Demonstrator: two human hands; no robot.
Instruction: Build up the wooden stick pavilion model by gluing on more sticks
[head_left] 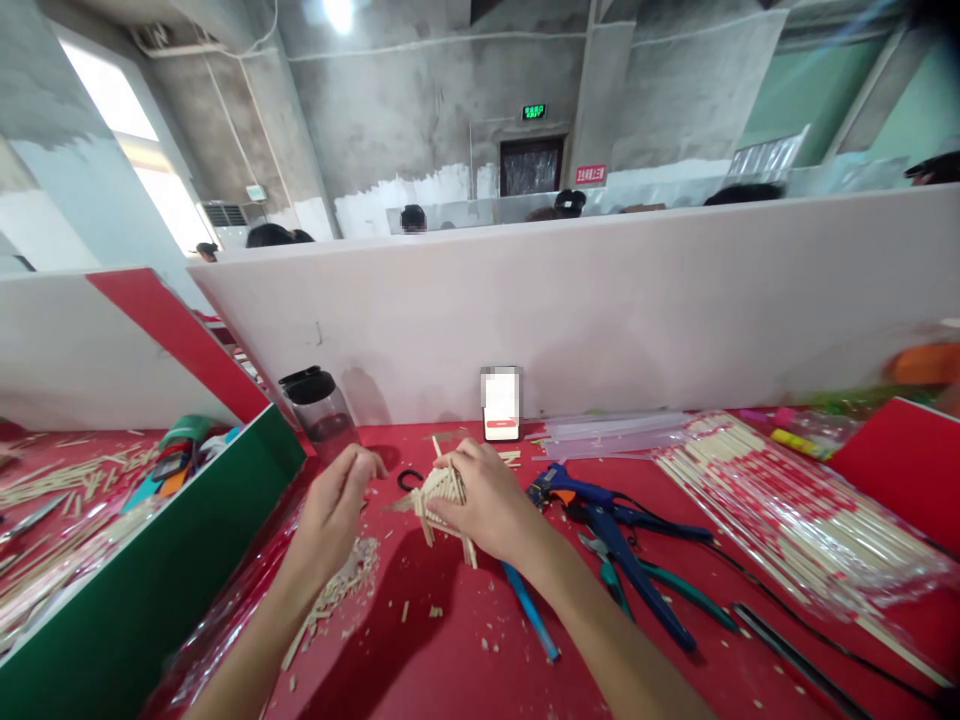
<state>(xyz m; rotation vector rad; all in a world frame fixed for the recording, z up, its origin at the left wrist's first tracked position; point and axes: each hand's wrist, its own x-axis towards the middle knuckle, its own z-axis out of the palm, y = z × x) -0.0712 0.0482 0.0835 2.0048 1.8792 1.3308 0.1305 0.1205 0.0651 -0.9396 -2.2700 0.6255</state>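
A small model built of pale wooden sticks [441, 488], with a slatted sloping top and stick legs, is near the middle of the red table. My right hand [486, 500] grips it from the right, thumb in front and fingers over the top. To its left, my left hand [337, 508] is raised apart from the model with the fingers curled in. Whether anything small is pinched there is hidden. A small black ring-shaped thing [409, 480] lies just left of the model. Stick offcuts [352, 568] are heaped below my left hand.
Right of my hand lie a blue glue gun [581, 485], green-handled pliers [615, 580] and a blue pen [532, 615]. Bagged wooden sticks [795, 510] fill the right side. A lit phone [502, 405] leans on the white partition [570, 310], a jar [319, 405] farther left. A green board [165, 560] borders the left.
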